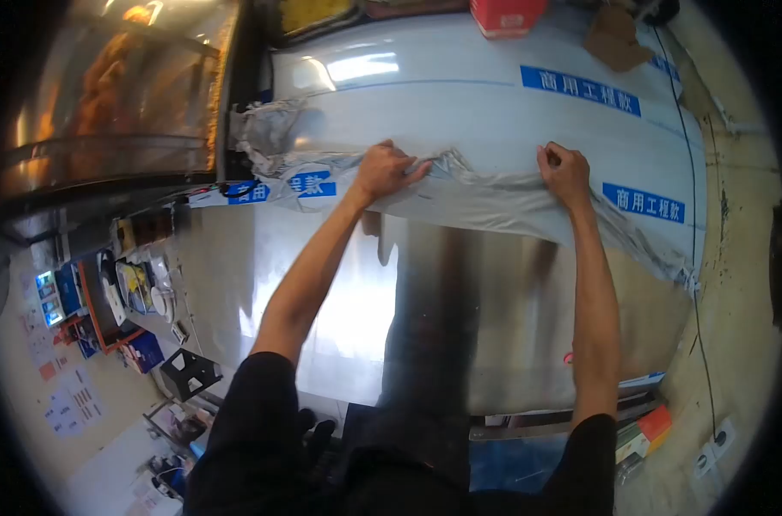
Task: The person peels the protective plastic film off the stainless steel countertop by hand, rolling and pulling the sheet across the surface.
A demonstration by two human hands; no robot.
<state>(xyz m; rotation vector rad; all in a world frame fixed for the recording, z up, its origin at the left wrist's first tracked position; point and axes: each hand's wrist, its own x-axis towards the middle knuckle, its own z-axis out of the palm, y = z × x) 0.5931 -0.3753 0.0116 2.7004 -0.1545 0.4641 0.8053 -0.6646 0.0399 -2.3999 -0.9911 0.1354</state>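
Note:
A whitish protective film [494, 193] with blue printed labels covers the far part of a shiny metal counter [528, 318]. Its loose edge is bunched into a wrinkled, folded strip running across the counter. At the left of this strip, my left hand [386, 175] is closed on the film, thumb pointing right. My right hand [567, 176] pinches the same film further right, with curled fingers. Between the hands the film is creased and partly lifted. The near part of the counter is bare, reflective metal.
A lit glass display cabinet [116, 103] stands at the upper left. A red box [507, 17] and a brown crumpled piece [619, 39] lie at the far edge. A black cable [696, 224] runs along the right wall. A black holder [190, 372] sits lower left.

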